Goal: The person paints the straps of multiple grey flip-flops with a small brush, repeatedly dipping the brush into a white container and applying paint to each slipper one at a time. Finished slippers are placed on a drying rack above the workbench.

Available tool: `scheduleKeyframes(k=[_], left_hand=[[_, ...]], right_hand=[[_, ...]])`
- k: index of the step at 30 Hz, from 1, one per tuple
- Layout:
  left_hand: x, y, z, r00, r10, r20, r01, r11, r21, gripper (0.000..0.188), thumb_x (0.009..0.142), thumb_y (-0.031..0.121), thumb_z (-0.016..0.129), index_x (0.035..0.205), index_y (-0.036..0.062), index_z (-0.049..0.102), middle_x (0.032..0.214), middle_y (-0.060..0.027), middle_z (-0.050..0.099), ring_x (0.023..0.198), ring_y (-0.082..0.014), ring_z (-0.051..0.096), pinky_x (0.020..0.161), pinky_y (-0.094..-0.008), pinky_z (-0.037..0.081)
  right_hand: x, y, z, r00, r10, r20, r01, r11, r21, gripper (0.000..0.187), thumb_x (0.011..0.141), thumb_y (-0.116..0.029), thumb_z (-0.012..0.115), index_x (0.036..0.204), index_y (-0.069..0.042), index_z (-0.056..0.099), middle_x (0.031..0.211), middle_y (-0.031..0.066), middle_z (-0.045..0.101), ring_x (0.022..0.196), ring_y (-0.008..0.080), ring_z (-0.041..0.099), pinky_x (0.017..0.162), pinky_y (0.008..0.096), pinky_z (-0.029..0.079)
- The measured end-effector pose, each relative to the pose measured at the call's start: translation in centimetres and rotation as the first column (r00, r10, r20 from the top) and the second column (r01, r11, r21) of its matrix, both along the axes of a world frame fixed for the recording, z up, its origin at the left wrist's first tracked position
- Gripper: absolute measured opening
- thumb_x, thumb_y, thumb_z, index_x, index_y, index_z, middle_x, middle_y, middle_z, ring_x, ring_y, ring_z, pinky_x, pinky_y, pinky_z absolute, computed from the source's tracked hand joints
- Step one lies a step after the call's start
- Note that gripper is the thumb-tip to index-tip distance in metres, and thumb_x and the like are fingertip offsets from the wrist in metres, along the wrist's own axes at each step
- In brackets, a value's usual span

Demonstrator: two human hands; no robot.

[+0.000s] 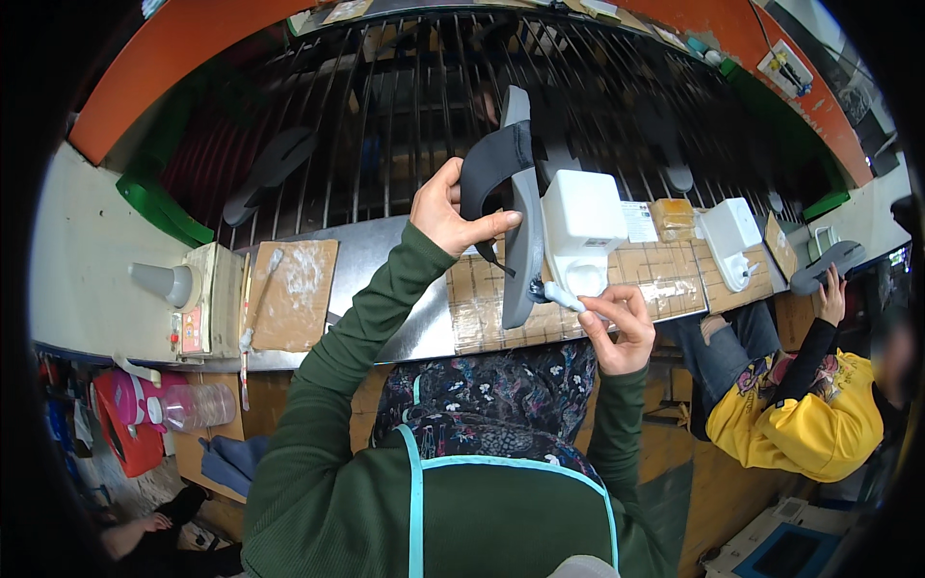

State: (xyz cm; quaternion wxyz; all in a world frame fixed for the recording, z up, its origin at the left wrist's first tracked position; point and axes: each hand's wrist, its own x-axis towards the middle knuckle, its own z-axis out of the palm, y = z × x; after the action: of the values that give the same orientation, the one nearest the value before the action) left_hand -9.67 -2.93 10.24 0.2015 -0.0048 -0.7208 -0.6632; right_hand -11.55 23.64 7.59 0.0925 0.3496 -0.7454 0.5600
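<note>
My left hand (458, 214) grips a grey sandal (521, 252) with a wide black strap (493, 164), fingers round the strap and thumb on the sole's edge. The sandal stands on its side edge, upright in front of me. Pinched in my right hand (620, 328) is a short pale-blue brush (563, 296). Its dark tip touches the lower part of the sole, near the end closest to me. Just right of the sandal is a white dispenser-like pot (584, 217) with a small round cup at its foot.
Behind the worktop runs a slatted metal conveyor (356, 116) carrying more sandals (272, 173). Taped cardboard (491, 323) covers part of the metal bench. A second white pot (728, 241) and an amber block (673, 218) stand rightward. Left lies a smeared cardboard piece (297, 299). A co-worker in yellow (805, 414) handles another sandal.
</note>
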Motion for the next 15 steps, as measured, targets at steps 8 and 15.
scheduleKeyframes(k=[8, 15], left_hand=[[-0.58, -0.34, 0.39, 1.000, -0.001, 0.004, 0.001, 0.999, -0.039, 0.048, 0.071, 0.015, 0.081, 0.103, 0.0002, 0.049, 0.088, -0.0104, 0.065, 0.074, -0.0136, 0.067, 0.063, -0.0254, 0.058], [-0.80, -0.28, -0.05, 1.000, 0.003, -0.027, -0.006, 0.997, -0.083, 0.047, 0.071, 0.013, 0.081, 0.103, 0.0014, 0.049, 0.088, -0.0096, 0.065, 0.073, -0.0121, 0.066, 0.063, -0.0244, 0.057]], right_hand=[[-0.71, -0.42, 0.59, 0.997, -0.071, -0.031, 0.070, 0.997, -0.034, 0.020, 0.076, -0.004, 0.075, 0.095, -0.002, 0.072, 0.086, 0.0042, 0.055, 0.064, 0.0076, 0.050, 0.054, 0.0208, 0.041], [-0.87, -0.58, 0.66, 0.991, -0.109, -0.078, 0.106, 0.993, -0.044, 0.021, 0.075, -0.003, 0.075, 0.096, -0.003, 0.072, 0.087, 0.0047, 0.055, 0.067, 0.0084, 0.050, 0.054, 0.0204, 0.040]])
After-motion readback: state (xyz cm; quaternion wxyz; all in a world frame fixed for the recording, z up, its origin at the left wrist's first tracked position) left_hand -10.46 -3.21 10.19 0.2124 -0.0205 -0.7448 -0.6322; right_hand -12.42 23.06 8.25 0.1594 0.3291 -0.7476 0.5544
